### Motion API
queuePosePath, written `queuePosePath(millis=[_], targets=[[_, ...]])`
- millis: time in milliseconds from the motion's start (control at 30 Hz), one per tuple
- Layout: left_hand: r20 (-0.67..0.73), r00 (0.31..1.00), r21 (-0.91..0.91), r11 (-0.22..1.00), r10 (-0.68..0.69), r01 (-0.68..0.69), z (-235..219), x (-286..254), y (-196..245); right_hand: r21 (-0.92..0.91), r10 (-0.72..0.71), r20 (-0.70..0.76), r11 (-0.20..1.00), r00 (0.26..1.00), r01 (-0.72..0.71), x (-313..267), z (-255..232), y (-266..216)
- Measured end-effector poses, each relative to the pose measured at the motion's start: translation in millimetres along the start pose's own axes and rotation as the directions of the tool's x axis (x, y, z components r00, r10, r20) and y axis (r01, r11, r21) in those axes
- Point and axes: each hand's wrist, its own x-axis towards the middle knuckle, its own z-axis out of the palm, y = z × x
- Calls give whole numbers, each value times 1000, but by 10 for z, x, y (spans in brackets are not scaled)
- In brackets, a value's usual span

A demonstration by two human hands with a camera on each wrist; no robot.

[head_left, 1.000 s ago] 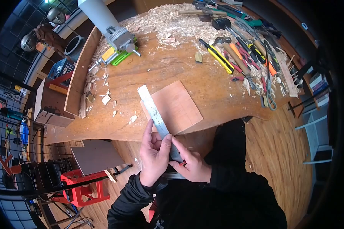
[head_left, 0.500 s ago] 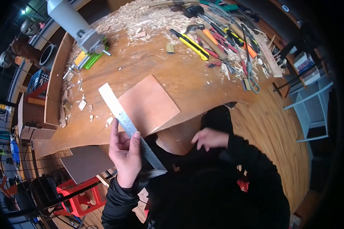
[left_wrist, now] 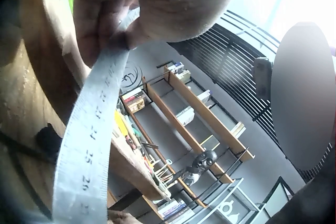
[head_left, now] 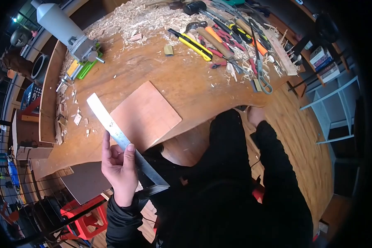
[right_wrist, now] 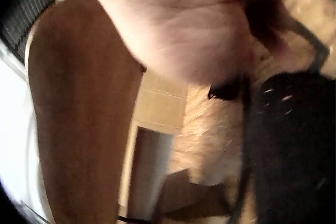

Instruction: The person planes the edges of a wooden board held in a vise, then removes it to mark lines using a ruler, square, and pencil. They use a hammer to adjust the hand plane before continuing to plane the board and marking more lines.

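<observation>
My left hand [head_left: 120, 169] pinches a metal try square [head_left: 142, 164] between thumb and fingers. Its ruled blade slants up and left, overlapping the left side of a square, thin wooden board [head_left: 148, 112] on the bench. In the left wrist view the blade's numbers [left_wrist: 86, 145] show below the fingers. At the bench's front right edge, my right hand [head_left: 255, 115] reaches down beside the leg, partly hidden by the sleeve. The right wrist view shows its palm [right_wrist: 194, 29] near the underside of the bench; its fingertips are not clear, and whether it holds anything cannot be told.
Wood shavings [head_left: 124, 20] cover the bench's far side. A yellow knife [head_left: 196, 46], scissors [head_left: 261, 76] and several other tools lie at the right. A clamped grey machine [head_left: 80, 48] stands at the left, near an upright board [head_left: 51, 93]. A red stool [head_left: 84, 219] is below.
My right hand has let go of the square and moved right to the bench's edge. The left hand still holds the square. The head view has shifted, so the bench appears farther left.
</observation>
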Motion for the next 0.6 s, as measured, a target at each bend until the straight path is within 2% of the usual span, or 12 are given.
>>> queuePosePath(millis=[67, 100, 133, 167, 200, 267, 300, 333, 367, 400, 467, 600], targets=[[1, 1000, 20, 1000, 8, -8, -36, 30, 41, 263, 10, -232, 963, 973, 53, 145, 98, 219], [-35, 999, 10, 1000, 8, -7, -44, 44, 53, 369, 125, 48, 920, 991, -134, 61, 22, 145], [-33, 999, 11, 1000, 8, -8, -79, 74, 67, 370, 127, 48, 919, 991, -136, 4, -115, -39], [-25, 999, 41, 999, 26, -25, -145, 130, 86, 531, 147, 337, 786, 930, -316, -15, -305, -353], [-20, 999, 73, 996, 43, -42, -211, 176, 119, 601, 85, 596, 612, 798, -514, -48, -388, -541], [-44, 998, 101, 994, 36, -31, -277, 293, 242, 649, 109, 540, 577, 834, -496, -134, -102, -426], [-19, 999, 100, 994, 38, -36, -318, 369, 294, 440, 142, 177, 874, 974, -207, -149, 32, -303], [3, 999, 100, 994, 45, -45, -369, 459, 334, 56, -3, -196, 998, 981, 14, -130, 155, -187], [16, 996, 164, 983, 84, -85, -436, 548, 348, 317, -45, -175, 943, 984, 99, -81, 268, -71], [28, 995, 160, 982, 93, -96, -472, 633, 372, 661, 263, 316, 629, 912, -410, -111, 191, -155], [79, 996, 223, 974, 31, -48, -486, 796, 531, 695, 272, 420, 517, 866, -499, -234, -73, -480], [180, 983, 385, 916, 42, -110, -526, 1176, 459, 556, 250, 304, 737, 919, -384, -339, -56, -537]])
